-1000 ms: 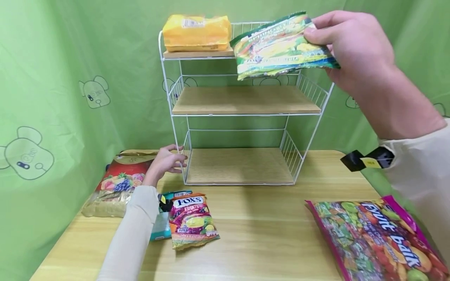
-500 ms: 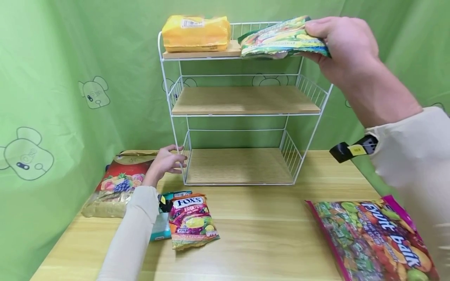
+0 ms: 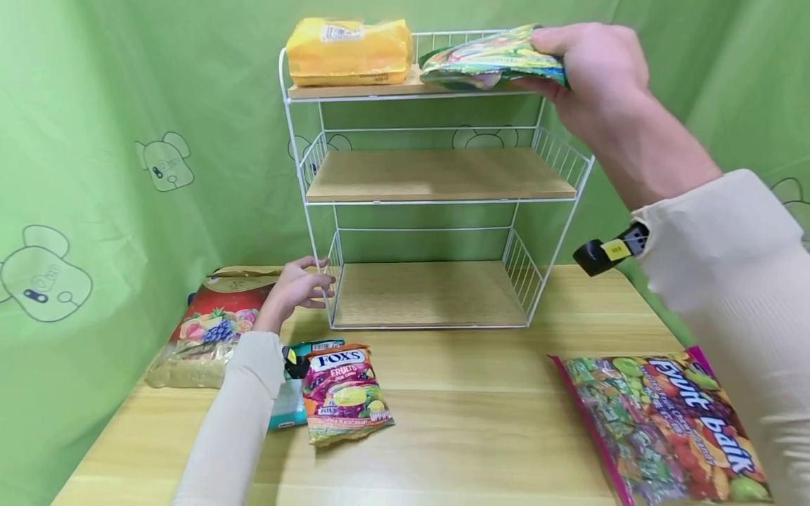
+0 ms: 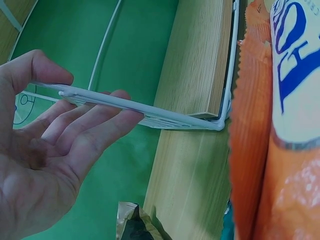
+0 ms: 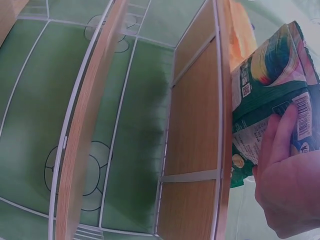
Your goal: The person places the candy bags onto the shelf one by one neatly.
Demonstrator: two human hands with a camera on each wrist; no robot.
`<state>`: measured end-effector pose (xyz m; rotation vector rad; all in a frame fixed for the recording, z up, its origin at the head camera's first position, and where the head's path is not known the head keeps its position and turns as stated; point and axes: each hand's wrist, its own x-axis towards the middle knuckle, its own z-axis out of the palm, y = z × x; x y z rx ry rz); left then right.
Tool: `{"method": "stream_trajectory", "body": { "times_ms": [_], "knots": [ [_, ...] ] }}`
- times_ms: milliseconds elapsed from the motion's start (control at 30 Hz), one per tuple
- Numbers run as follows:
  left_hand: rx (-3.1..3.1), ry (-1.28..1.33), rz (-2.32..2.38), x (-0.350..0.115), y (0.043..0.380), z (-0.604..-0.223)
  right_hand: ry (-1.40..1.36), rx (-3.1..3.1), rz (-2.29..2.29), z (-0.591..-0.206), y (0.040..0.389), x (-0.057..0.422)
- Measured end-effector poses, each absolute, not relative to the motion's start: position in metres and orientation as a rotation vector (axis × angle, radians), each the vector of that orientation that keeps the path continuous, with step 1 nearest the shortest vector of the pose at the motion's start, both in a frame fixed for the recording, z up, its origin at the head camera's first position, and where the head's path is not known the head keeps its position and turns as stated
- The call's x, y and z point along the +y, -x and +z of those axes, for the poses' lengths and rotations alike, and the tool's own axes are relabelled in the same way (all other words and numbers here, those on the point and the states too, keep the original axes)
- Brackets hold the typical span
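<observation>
My right hand (image 3: 601,70) holds a green, yellow-striped candy bag (image 3: 493,60) level with the rack's top shelf, thumb above and fingers underneath. From the right wrist view, the bag's dark green back (image 5: 265,110) with a barcode lies just beyond the shelf edge. My left hand (image 3: 299,287) grips the left side of the white wire rack (image 3: 443,328) low down. In the left wrist view its thumb and fingers (image 4: 100,130) close around a white wire bar (image 4: 145,107). A yellow package (image 3: 348,56) sits at the left of the top shelf.
A Fox's Fruits bag (image 3: 348,397) lies on the table before the rack, partly over a teal bag (image 3: 287,407). To the left leans a red and gold bag (image 3: 218,327); at the right front lies a large Fruit balik bag (image 3: 658,429). Green curtains (image 3: 190,84) hang behind.
My right hand has moved left and inward with the green candy bag, which has tipped from facing me to lying nearly flat at the top shelf. The left hand keeps its hold.
</observation>
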<state>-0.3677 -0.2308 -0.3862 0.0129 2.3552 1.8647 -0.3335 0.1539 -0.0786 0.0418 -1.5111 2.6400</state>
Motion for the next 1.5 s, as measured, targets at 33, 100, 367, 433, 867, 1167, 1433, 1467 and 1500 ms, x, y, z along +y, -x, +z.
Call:
{"method": "stream_trajectory", "body": {
  "times_ms": [33,100,367,433,867,1167,1433,1467,1500],
  "knots": [
    [2.356,-0.012,1.864,-0.231,0.368,-0.387,-0.038,-1.525,2.626,-0.079,0.335,0.152],
    [2.353,-0.009,1.865,-0.231,0.367,-0.388,-0.024,-1.544,2.605,-0.079,0.338,0.15],
    [2.352,-0.011,1.869,-0.227,0.367,-0.389,0.022,-1.715,2.472,-0.083,0.35,0.146],
    [2.351,-0.011,1.872,-0.226,0.367,-0.389,0.04,-1.783,2.408,-0.084,0.352,0.147],
    [2.336,-0.02,1.869,-0.226,0.367,-0.391,0.036,-1.96,2.275,-0.085,0.346,0.151],
    [2.356,-0.023,1.865,-0.229,0.366,-0.39,-0.055,-2.35,1.339,-0.088,0.315,0.155],
    [2.361,-0.018,1.865,-0.229,0.367,-0.39,-0.287,-2.352,0.756,-0.107,0.282,0.133],
    [2.361,-0.016,1.865,-0.229,0.367,-0.39,-0.314,-2.367,0.699,-0.11,0.277,0.131],
    [2.358,-0.012,1.869,-0.229,0.367,-0.39,-0.34,-2.38,0.653,-0.112,0.273,0.129]
  ]
}}
